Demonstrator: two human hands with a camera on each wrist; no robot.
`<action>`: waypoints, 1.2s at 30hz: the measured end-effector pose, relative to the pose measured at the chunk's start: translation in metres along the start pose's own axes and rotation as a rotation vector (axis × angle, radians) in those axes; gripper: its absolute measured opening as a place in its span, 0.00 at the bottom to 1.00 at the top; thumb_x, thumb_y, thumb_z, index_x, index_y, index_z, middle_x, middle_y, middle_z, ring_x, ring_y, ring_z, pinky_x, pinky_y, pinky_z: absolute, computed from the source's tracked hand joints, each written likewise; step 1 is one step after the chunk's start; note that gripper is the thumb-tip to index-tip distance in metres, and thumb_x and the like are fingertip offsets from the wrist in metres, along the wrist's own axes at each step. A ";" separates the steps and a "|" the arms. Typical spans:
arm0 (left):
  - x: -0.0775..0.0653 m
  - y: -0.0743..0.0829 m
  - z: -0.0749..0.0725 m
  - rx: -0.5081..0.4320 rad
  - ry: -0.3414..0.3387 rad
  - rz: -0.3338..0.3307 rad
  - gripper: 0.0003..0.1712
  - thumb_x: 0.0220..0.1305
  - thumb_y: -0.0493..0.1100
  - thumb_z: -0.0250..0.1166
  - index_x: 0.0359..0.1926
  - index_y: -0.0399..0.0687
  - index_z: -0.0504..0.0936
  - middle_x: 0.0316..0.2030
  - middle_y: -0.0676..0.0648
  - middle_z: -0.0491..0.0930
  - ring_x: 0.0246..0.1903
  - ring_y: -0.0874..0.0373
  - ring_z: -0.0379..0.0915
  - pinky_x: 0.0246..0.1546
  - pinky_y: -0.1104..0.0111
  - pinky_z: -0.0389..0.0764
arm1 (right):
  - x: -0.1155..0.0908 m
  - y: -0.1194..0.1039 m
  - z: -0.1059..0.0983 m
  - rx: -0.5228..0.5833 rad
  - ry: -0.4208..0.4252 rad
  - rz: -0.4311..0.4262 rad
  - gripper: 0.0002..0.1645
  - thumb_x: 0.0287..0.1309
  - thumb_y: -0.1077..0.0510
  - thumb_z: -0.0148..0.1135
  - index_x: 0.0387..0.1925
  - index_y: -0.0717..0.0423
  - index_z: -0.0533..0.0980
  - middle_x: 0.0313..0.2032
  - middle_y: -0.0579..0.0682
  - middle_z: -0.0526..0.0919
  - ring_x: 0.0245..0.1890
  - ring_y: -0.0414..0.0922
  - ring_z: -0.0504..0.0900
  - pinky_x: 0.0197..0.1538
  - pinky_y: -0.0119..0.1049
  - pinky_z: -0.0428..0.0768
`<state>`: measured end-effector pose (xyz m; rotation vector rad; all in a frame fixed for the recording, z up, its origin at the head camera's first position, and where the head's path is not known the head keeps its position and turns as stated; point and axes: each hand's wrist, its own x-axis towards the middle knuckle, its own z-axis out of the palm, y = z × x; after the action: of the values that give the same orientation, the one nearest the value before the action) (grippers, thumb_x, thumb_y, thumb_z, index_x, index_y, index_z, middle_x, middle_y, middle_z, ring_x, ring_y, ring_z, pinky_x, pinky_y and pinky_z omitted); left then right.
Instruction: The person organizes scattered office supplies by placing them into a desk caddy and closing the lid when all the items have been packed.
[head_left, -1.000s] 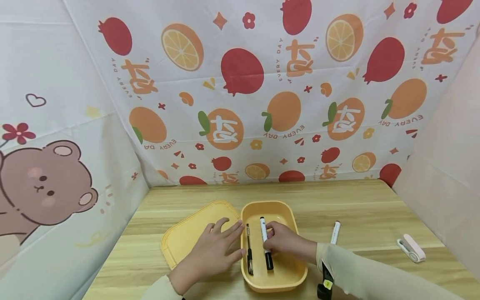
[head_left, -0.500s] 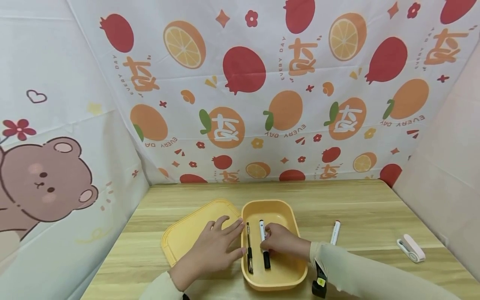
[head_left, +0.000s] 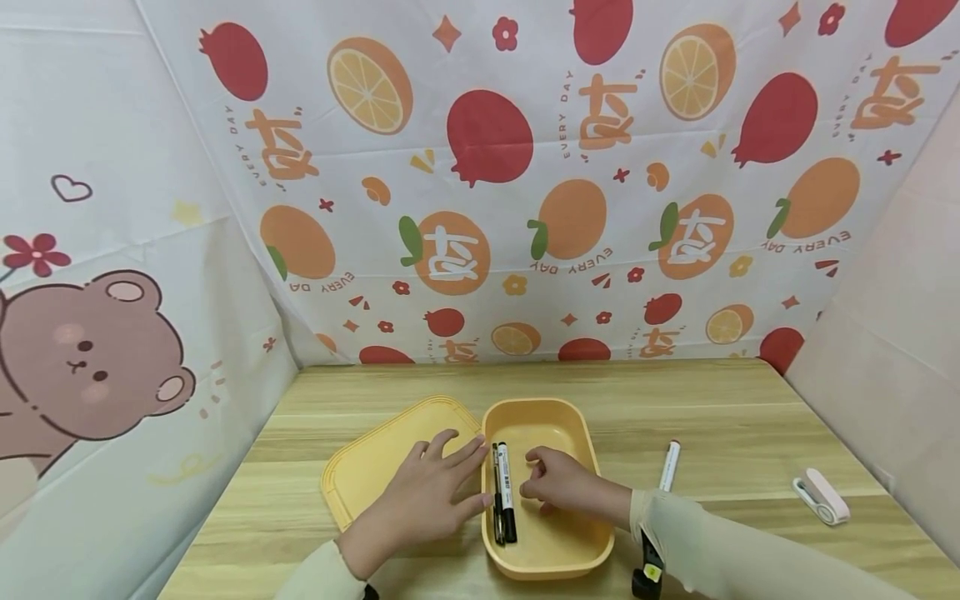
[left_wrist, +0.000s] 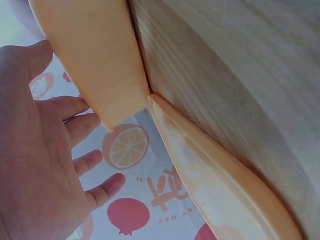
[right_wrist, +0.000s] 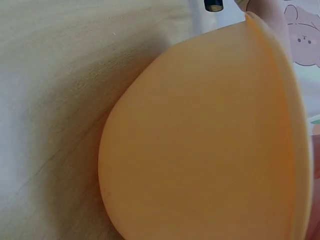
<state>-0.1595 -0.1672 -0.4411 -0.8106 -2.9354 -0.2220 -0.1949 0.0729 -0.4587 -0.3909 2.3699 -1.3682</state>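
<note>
In the head view a yellow plastic box (head_left: 558,546) stands on the table. Along its left inner side lie a black pen (head_left: 497,508) and, right beside it, a white marker (head_left: 506,479) with a black cap. My right hand (head_left: 570,485) hovers inside the box, fingers loosely bent and holding nothing, a little right of the marker. My left hand (head_left: 427,504) is spread at the box's left rim; the left wrist view shows thumb and fingertips (left_wrist: 90,107) at the edge of the box wall (left_wrist: 95,55). In the right wrist view the box wall (right_wrist: 200,135) hides most of that hand.
Left of the box lies its yellow lid (head_left: 378,458), partly under my left hand. A second white marker (head_left: 671,467) with a red end rests to the right, overlapped by my right sleeve. Farther right lies a small pink and white object (head_left: 822,497). Printed cloth (head_left: 465,333) closes off the back.
The right hand has carried the white marker leftward, laid it beside the pen and let go, then drawn back slightly right. My left hand stays at the rim.
</note>
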 end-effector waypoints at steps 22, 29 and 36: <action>0.000 0.003 -0.005 -0.011 -0.010 -0.004 0.40 0.71 0.71 0.50 0.74 0.56 0.68 0.75 0.56 0.64 0.73 0.44 0.55 0.64 0.44 0.64 | -0.022 -0.023 -0.017 -0.166 -0.018 -0.137 0.42 0.71 0.39 0.55 0.74 0.59 0.60 0.56 0.55 0.75 0.52 0.49 0.77 0.49 0.48 0.79; -0.001 0.002 -0.004 -0.021 -0.012 -0.014 0.41 0.70 0.72 0.50 0.74 0.57 0.68 0.75 0.57 0.64 0.73 0.45 0.55 0.64 0.44 0.64 | -0.033 -0.018 -0.017 -0.468 0.072 -0.274 0.41 0.73 0.30 0.44 0.76 0.47 0.61 0.69 0.52 0.70 0.69 0.55 0.70 0.65 0.61 0.69; 0.000 0.002 -0.003 -0.034 -0.013 -0.018 0.41 0.70 0.73 0.50 0.75 0.58 0.67 0.75 0.57 0.63 0.74 0.44 0.54 0.64 0.44 0.63 | -0.043 -0.009 -0.019 -0.701 0.175 -0.393 0.41 0.72 0.29 0.44 0.74 0.49 0.65 0.68 0.53 0.71 0.69 0.56 0.67 0.68 0.59 0.65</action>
<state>-0.1585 -0.1663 -0.4376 -0.7937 -2.9597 -0.2690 -0.1651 0.1009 -0.4339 -1.0020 2.9886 -0.6656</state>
